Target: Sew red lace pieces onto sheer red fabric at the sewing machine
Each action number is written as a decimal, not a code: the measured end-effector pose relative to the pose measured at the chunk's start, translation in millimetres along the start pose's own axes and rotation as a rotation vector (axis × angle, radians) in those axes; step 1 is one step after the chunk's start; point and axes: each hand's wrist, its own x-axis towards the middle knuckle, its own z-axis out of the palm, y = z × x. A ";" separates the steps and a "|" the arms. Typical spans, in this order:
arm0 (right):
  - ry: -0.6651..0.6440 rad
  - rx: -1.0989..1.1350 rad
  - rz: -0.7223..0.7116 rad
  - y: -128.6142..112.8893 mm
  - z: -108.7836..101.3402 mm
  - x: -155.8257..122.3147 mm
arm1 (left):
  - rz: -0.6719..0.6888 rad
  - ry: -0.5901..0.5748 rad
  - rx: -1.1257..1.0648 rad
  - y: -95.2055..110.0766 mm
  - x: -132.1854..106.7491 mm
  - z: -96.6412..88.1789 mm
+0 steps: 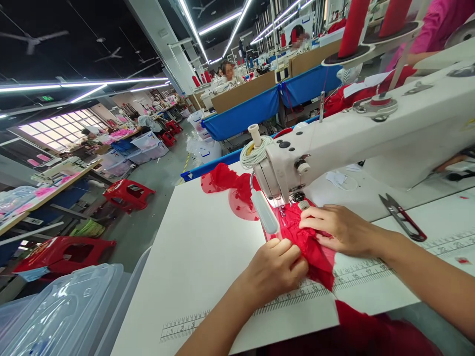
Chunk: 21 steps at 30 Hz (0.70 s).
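Observation:
Red fabric, partly sheer, lies bunched under the needle of a white sewing machine. My left hand is closed on the near left edge of this fabric, its fingers curled. Across from it, my right hand rests on the right side of the cloth with fingers bent over it; whether they pinch it is hard to see. More red fabric stretches out behind the presser foot. A pale lamp hangs beside the needle. Red-handled thread snips lie on the table to the right.
A printed ruler runs along the white tabletop's near edge. Red thread cones stand above the machine. Clear plastic boxes and red stools are at the left. Other people sit at machines farther back; a pink sleeve shows at upper right.

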 end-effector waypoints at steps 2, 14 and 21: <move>-0.013 0.030 0.002 -1.2 0.3 -2.7 | -0.021 -0.115 -0.063 2.3 1.7 -9.2; -0.015 0.084 0.158 -7.7 -15.3 -1.8 | -0.479 -0.185 -0.145 10.3 -13.6 5.9; -0.056 0.049 0.183 -24.9 -17.4 5.7 | -0.596 -0.230 -0.339 6.6 3.1 -9.4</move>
